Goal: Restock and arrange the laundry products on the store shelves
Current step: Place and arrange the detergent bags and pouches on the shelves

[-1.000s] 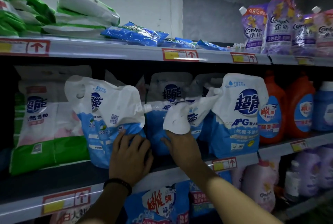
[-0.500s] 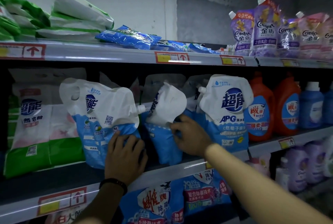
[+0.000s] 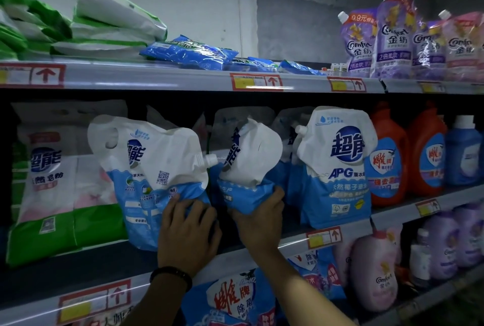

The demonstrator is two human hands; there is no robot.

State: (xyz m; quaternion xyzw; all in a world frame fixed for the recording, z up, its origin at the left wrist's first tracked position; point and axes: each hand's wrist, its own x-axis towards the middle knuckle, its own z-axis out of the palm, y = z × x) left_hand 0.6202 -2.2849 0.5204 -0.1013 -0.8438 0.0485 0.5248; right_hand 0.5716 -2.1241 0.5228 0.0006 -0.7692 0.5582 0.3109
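White-and-blue plastic detergent pouch with a side spout point(image 3: 157, 168) is leaning on the middle metal shelf point(image 3: 288, 243), and the left hand point(image 3: 187, 234) is pressing its lower blue part with fingers point(image 3: 174, 203) spread nearly straight. Just beside it, the right hand point(image 3: 258, 223) is gripping the base of a crumpled white-and-blue pouch point(image 3: 248, 165), fingers curled round it, between the first pouch and an upright matching pouch point(image 3: 337, 168).
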